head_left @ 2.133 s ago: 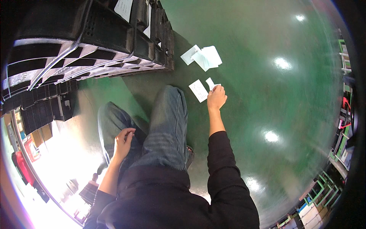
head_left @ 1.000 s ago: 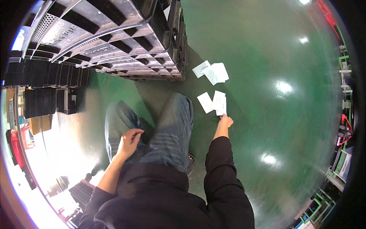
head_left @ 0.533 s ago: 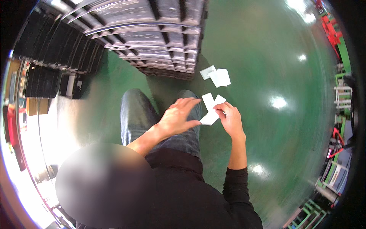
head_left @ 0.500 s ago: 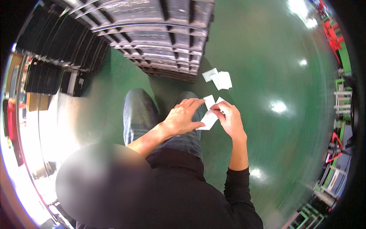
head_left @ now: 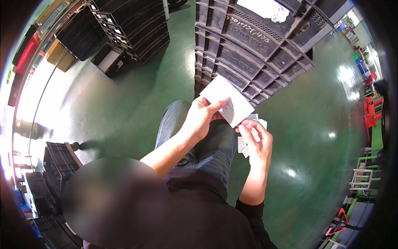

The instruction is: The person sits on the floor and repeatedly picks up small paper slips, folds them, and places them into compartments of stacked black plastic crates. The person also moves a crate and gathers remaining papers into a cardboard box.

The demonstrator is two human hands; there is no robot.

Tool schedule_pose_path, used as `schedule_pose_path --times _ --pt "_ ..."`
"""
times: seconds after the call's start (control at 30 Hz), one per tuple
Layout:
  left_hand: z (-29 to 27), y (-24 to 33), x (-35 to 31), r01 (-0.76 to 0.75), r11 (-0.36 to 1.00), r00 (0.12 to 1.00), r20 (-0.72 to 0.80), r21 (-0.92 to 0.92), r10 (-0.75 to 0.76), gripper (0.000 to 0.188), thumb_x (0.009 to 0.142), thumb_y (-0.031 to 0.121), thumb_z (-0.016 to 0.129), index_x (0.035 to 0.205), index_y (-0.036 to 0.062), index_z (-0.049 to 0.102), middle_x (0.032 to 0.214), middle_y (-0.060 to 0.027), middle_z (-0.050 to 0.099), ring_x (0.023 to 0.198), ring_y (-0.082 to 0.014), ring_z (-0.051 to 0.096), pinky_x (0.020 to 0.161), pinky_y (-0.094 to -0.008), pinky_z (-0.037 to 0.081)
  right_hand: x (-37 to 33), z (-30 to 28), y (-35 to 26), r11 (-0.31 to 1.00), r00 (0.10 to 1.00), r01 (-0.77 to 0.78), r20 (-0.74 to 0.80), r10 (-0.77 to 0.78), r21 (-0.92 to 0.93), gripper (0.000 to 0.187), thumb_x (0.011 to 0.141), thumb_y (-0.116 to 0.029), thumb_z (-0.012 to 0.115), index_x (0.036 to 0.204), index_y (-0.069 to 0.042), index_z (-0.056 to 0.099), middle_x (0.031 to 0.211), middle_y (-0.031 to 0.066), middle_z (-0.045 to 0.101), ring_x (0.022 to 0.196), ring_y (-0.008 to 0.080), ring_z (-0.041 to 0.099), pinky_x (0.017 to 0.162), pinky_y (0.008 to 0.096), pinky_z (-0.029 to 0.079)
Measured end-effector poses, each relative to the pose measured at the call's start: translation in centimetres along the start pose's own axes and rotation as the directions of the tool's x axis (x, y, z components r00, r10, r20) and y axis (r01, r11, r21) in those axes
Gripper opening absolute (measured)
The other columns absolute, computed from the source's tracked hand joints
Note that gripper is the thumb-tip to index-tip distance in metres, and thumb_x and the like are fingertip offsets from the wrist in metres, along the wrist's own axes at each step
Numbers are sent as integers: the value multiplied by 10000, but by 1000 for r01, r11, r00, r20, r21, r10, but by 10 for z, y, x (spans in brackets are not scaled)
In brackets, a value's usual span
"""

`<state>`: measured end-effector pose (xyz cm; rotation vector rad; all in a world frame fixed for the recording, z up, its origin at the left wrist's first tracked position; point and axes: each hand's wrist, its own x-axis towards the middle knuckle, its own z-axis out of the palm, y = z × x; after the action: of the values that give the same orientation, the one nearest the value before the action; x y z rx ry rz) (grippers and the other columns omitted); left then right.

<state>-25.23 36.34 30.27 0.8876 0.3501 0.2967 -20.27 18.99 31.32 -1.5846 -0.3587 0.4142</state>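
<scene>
My left hand [head_left: 203, 114] holds a white sheet of paper [head_left: 222, 93] with some handwriting on it, its thumb lying across the face. The sheet is tilted, in front of the stacked black crates. At its lower right corner is my right hand [head_left: 258, 139], thumb and fingers bent in and closed on that corner. Beyond and beside the right hand lie more white paper slips [head_left: 242, 145], partly covered by it. Whether the left fingers hold further sheets behind the top one is hidden.
A tall stack of black plastic crates [head_left: 248, 54] stands right ahead. Another black crate stack [head_left: 139, 29] is at the far left, with an open black bin [head_left: 108, 59] beside it. More black crates [head_left: 54, 166] are at the lower left. Green frames and red equipment [head_left: 373, 110] line the right.
My left hand, spread beside the slips before, now grips a sheet with handwriting. The sheet is raised in front of the crates. The view has shifted, so the crate stack appears further right.
</scene>
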Motion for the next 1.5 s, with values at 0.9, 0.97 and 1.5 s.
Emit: schedule_pose_path --times 0.9,0.97,1.5 --pt "-46 40 -8 -236 948 956 -225 -214 187 239 855 140 711 1048 60 595 927 -16 658 814 -107 628 690 -262 513 23 98 -26 991 996 93 7 -93 -95 164 880 -94 675 951 52 650 799 82 688 685 107 647 662 232 510" --pt "-48 40 -8 -258 939 951 -230 -228 206 338 853 116 704 1141 65 535 1024 -33 624 886 -131 614 726 -281 511 24 99 -26 995 996 87 -12 -88 -55 152 880 -86 673 936 53 648 801 85 689 688 109 649 659 231 510" --pt "-49 66 -42 -422 786 885 17 453 465 148 878 91 678 993 0 699 872 -54 713 835 -86 636 783 -256 515 27 109 -51 987 969 147 210 -130 -70 125 891 -58 643 956 48 661 823 81 685 739 115 656 696 233 523"
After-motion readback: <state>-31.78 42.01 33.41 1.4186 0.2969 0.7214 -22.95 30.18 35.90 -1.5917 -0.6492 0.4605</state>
